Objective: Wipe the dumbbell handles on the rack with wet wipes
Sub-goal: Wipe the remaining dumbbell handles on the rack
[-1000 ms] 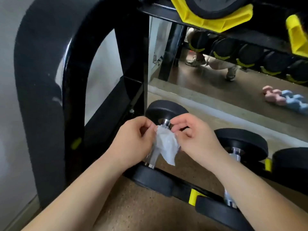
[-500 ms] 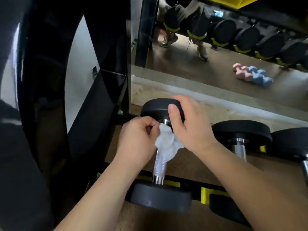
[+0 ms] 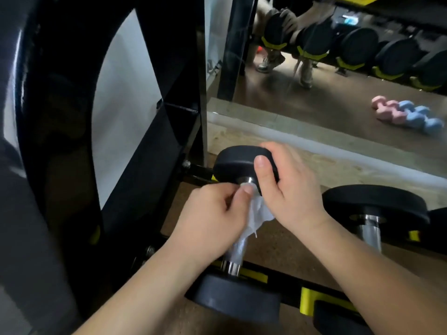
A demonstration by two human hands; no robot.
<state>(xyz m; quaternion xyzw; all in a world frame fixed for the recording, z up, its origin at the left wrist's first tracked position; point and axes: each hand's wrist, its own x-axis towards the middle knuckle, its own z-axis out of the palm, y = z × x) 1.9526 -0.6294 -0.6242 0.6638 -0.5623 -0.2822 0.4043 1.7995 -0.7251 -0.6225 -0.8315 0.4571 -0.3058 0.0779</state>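
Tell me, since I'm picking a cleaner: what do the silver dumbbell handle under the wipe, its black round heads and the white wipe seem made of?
Silver dumbbell handle: metal, likely chromed steel; bright glints, cross-hatched knurling.
Black round heads: probably rubber or matte-coated; dull, soft sheen.
White wipe: thin nonwoven fabric or paper; crumpled, frayed at its lower edge.

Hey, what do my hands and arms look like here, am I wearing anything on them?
Nothing is worn. The left hand and right hand have no gloves, and no rings show on the fingers in view. The left forearm and right forearm are uncovered to the frame's edge: no sleeves, watch or bands. Visible nails are short and unpainted.
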